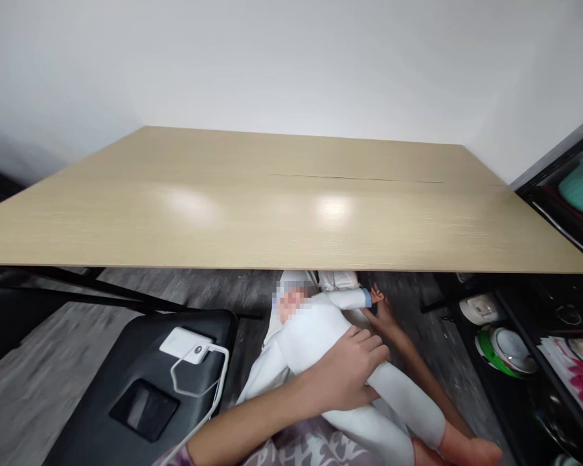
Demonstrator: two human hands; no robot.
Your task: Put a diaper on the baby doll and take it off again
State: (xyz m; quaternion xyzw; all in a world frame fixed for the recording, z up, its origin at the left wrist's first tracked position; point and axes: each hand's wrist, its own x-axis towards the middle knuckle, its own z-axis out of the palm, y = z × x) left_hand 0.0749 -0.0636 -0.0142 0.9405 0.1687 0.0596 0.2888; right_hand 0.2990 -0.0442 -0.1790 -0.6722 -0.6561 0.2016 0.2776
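Across my lap lies a baby doll (315, 330) in a white outfit with a blue cuff, its bare feet pointing to the lower right. My left hand (354, 369) is closed around the doll's hip and upper leg, fingers bent over the white cloth. Beyond the doll, my right hand (383, 318) is beside the doll's small hand and sleeve; its fingers are partly hidden, so their grip is unclear. A folded white item (339, 280) shows just under the table edge, beyond the doll's arm.
A wooden table (291, 226) spans the view above my lap. On a black padded seat (97, 362) at left are a white power bank (184, 345) with a cable and a black phone (144, 409). A dark shelf (495, 388) with kitchen items stands at right.
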